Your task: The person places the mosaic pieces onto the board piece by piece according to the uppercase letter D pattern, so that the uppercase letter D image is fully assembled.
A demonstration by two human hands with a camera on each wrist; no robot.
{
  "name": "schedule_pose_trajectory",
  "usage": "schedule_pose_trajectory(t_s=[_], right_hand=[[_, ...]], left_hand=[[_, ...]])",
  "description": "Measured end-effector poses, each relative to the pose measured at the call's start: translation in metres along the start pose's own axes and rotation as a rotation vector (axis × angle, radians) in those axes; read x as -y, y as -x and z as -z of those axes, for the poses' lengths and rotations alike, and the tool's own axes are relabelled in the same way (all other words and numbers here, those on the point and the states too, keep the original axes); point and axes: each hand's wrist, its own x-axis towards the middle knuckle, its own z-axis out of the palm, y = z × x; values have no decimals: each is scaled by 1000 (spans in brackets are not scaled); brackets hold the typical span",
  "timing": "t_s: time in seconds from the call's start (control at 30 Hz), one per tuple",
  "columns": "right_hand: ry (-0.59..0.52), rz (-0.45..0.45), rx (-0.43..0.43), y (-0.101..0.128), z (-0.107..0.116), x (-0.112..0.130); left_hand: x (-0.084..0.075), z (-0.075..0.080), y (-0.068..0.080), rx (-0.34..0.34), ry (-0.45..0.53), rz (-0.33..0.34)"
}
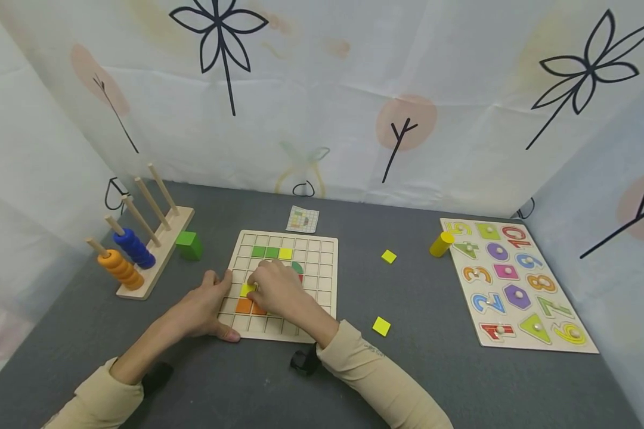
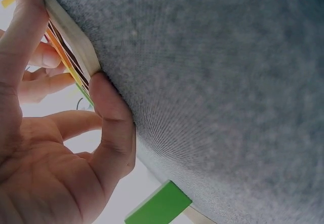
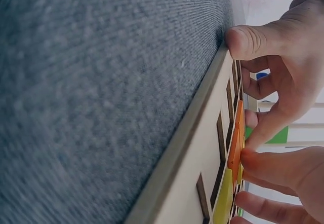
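A light wooden grid board (image 1: 319, 262) lies on the grey table, its squares partly filled with coloured tiles. My left hand (image 1: 204, 307) grips the board's near left corner, thumb at the near edge and fingers along the left side. Over the middle, my right hand (image 1: 281, 289) pinches a yellow tile (image 1: 247, 289) low at the grid, just beyond two orange tiles (image 1: 244, 305). Farther up sit two green tiles (image 1: 259, 251) and another yellow tile (image 1: 285, 253). A rounded green piece (image 1: 297, 267) and a red tile (image 1: 300, 277) show partly behind the right hand.
Two loose yellow tiles (image 1: 381, 326) lie right of the board. A printed card (image 1: 303, 220) is behind it. Leftward stand a green block (image 1: 189, 246) and a peg stacker (image 1: 163, 244) with rings. A yellow cylinder (image 1: 441, 244) stands beside the number puzzle (image 1: 520, 280).
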Motion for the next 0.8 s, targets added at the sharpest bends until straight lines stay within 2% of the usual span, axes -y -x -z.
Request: schedule_pose_trajectory(t_s=[0.4,0.8], right_hand=[[-20,-31,-28,9,10,-8],[-59,-59,-12,32,28,-30]], left_hand=[[0,-1,0,-5,2,-1],[1,-1,0,-3,7,7]])
